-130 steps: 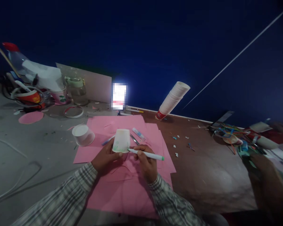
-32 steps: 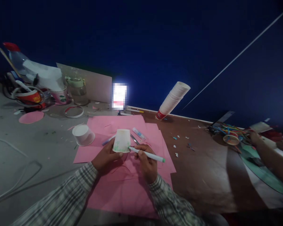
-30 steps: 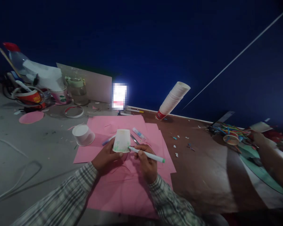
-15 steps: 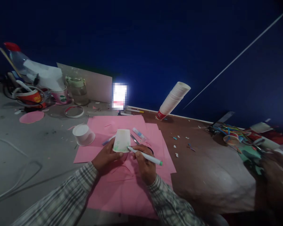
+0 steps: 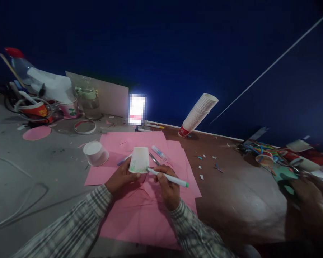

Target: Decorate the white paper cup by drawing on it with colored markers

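Observation:
My left hand [image 5: 121,179] is closed around a white paper cup [image 5: 139,160], held upside down with its rim toward me. Green marks run along the cup's lower part near the rim. In my right hand [image 5: 167,188] is a white marker with a green end [image 5: 174,180], gripped like a pen. Its tip is at the cup's lower right edge; whether it touches cannot be made out. Beneath both hands lie pink paper sheets [image 5: 140,225]. Scissors [image 5: 154,159] and a glue tube [image 5: 158,152] rest on the paper just beyond my right hand.
Another white cup [image 5: 94,154] stands upside down at the left. A tall leaning stack of paper cups [image 5: 197,115] is by the blue wall. Pen-filled cups and a glass jar [image 5: 88,104] stand back left. At the right, a co-worker's hands [image 5: 308,190] are over green paper [image 5: 284,175].
The marker has shifted slightly right with my right hand, its tip nearer the cup's right edge. My left hand and the cup stay nearly still. The co-worker's hands moved.

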Tool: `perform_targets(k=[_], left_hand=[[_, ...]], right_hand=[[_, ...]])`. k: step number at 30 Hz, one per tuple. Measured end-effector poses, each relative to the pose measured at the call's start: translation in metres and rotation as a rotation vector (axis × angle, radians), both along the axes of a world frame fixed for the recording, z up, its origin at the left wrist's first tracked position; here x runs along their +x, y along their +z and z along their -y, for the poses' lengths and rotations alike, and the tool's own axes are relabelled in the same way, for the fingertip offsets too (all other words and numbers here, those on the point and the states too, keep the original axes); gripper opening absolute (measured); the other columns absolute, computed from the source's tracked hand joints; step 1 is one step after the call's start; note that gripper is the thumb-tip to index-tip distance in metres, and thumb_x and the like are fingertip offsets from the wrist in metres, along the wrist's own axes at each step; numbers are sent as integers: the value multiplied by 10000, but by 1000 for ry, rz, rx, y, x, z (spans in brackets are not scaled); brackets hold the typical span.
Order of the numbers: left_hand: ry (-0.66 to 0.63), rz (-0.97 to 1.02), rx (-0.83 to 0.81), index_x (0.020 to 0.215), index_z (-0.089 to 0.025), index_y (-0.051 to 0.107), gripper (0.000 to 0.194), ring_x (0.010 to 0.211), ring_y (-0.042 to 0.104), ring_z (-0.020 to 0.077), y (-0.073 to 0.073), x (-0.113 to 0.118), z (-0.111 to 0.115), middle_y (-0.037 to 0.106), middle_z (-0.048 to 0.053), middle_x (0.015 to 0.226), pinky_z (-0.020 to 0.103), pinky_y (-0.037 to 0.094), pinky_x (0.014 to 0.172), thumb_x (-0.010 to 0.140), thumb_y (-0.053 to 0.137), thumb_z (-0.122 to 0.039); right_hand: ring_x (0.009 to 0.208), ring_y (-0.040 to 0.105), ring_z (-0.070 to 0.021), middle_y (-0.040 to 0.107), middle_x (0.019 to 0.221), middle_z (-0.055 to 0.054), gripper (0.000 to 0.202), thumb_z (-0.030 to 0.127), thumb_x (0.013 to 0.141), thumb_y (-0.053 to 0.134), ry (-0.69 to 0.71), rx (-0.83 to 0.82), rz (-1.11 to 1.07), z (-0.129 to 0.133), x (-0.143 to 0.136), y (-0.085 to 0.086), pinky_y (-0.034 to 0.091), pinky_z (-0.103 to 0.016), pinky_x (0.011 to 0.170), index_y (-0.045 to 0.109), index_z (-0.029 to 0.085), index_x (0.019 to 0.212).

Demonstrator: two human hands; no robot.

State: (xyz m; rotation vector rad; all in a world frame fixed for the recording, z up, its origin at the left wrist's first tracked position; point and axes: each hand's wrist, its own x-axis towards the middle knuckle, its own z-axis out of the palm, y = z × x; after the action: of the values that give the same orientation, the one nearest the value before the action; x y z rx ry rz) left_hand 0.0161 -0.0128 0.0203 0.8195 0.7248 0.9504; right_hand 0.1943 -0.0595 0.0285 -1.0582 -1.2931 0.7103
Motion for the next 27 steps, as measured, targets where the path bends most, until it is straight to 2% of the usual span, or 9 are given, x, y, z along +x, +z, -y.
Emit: perform_targets(k=[3,7,14,21,27], left_hand=[[-3,-5,15,1205,-206,694,691,866,652,221,4,-1,0,730,51,976,307,524,737,613,1005,-378],[12,-8,39,1206,-196,699,691,910,658,229,3,0,0,739,62,1015,313,522,787,615,1006,-380],[4,10,25,1194,-187,695,689,909,661,239,2,1,-1,736,68,1004,309,532,767,608,1009,-369],[4,29,-22,1205,-214,688,699,859,652,222,1,2,1,715,39,958,303,525,721,603,1007,-370],[9,6,5,1206,-210,700,685,904,659,237,2,1,0,733,57,1001,325,531,775,609,1002,-357]], right_hand=[[660,653,-184,767,869,-61,245,412,1015,631,4,16,12,0,0,4,555,-335,652,789,229,975],[781,707,-218,773,898,-66,245,413,1019,630,-2,43,44,-2,-1,2,584,-381,776,793,233,992],[797,721,-227,763,894,-66,245,410,1011,630,-16,0,59,-1,-2,3,591,-372,747,794,232,974],[819,730,-235,768,892,-64,248,416,1015,625,-36,26,79,-2,-3,1,602,-396,780,800,241,1005],[844,736,-247,780,885,-67,242,414,1012,625,-4,-2,113,0,-2,8,597,-411,784,800,247,998]])
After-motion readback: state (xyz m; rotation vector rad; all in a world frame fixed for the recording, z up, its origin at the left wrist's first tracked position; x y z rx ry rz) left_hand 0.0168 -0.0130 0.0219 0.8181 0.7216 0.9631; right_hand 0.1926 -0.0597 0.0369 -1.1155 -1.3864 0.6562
